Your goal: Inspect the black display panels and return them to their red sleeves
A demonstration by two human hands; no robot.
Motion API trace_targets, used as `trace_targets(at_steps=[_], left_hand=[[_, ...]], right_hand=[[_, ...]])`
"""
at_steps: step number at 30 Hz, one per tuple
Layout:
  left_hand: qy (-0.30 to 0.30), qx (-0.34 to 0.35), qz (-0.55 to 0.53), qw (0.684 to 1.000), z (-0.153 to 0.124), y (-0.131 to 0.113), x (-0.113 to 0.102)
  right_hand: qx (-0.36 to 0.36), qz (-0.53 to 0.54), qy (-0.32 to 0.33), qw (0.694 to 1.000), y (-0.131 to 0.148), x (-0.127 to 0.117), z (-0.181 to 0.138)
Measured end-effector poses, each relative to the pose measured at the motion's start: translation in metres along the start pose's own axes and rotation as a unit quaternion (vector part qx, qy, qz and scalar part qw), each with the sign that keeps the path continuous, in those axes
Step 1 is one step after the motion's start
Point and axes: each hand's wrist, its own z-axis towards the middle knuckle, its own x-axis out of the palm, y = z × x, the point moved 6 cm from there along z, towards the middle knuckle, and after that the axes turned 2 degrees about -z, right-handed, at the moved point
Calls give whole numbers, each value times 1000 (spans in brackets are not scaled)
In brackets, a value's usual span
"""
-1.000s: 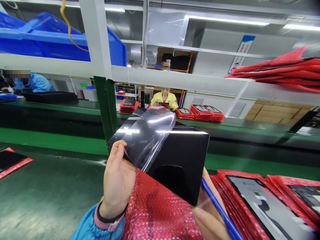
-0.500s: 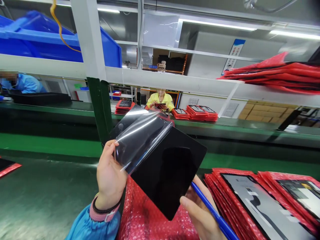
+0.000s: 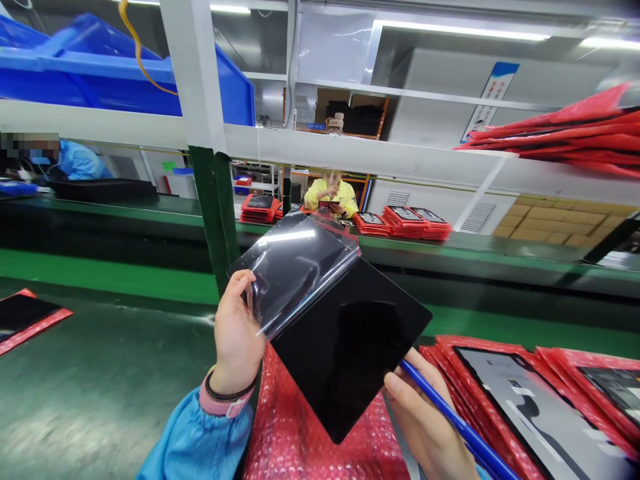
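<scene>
A glossy black tablet screen panel is tilted in front of me. Clear film is lifted off its upper left part and curls back, still meeting the panel along a bright fold. My left hand pinches the film's near left edge between thumb and fingers. At the panel's lower right edge, my right hand grips it, thumb on the front face. That same hand also has a blue pen-like stick lying across it. Beneath the panel is red bubble wrap.
On the right stand stacks of red bubble bags with tablet panels. Another panel on red wrap lies at far left. A shelf beam crosses ahead, carrying a blue bin and red bags. Co-workers sit beyond.
The camera view has shifted slightly, so the scene sits further right. The film appears lifted a little flatter and wider toward the upper left. Both hands keep their holds.
</scene>
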Motion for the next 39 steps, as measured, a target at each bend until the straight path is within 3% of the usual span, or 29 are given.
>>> trace_targets(at_steps=[6,11,15,17,20,24,28,35,39], left_hand=[[1,57,19,998,4,-4,-4],[15,145,31,989,17,-7,-16],[18,190,35,981,26,-13,-24],[20,196,37,980,28,-16,-25],[22,189,43,981,29,-19,-26],[38,156,40,986,28,-21,-20],[75,63,34,995,22,-17,-7],[127,26,73,989,1,-18,10],[193,-15,100,976,-14,-10,20]], right_hand=[[13,-41,9,999,-3,-1,-6],[19,-155,-51,987,-2,-17,-15],[12,-149,31,988,5,-9,-13],[11,-157,13,988,7,-13,-13],[11,-153,-29,988,5,-22,-14],[19,-137,-11,990,2,-25,-16],[14,-153,-42,987,3,-30,-14],[53,-171,-58,982,-9,-33,-10],[52,-162,-71,983,-12,-35,-11]])
